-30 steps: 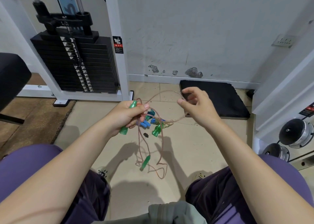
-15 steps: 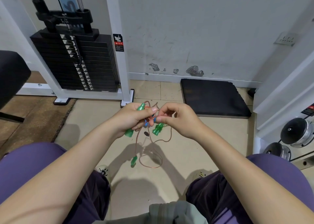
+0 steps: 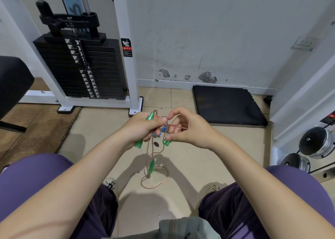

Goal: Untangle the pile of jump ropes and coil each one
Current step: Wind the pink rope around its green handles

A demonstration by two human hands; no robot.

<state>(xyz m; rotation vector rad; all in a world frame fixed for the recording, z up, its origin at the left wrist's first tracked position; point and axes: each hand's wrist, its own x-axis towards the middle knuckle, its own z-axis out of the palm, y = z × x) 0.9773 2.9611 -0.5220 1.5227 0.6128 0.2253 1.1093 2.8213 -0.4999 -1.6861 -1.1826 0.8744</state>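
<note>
My left hand (image 3: 140, 128) is closed around a green jump-rope handle (image 3: 138, 144) and a bunch of thin pink rope. My right hand (image 3: 188, 130) is close beside it, fingers pinching a strand of the pink rope (image 3: 175, 126). Blue handles (image 3: 159, 131) show between the two hands, partly hidden. A second green handle (image 3: 167, 143) sticks out under my right hand. A third green handle (image 3: 151, 167) hangs below on a rope loop (image 3: 154, 185) over the floor.
A white weight machine with a black plate stack (image 3: 81, 66) stands at the back left. A black mat (image 3: 226, 106) lies by the wall at the right. Dumbbells (image 3: 315, 144) sit at the far right. My knees frame the tiled floor (image 3: 199, 159).
My right hand came in from an outstretched pull back to my left hand and now pinches the rope there. The hanging loop and lower green handle have shifted.
</note>
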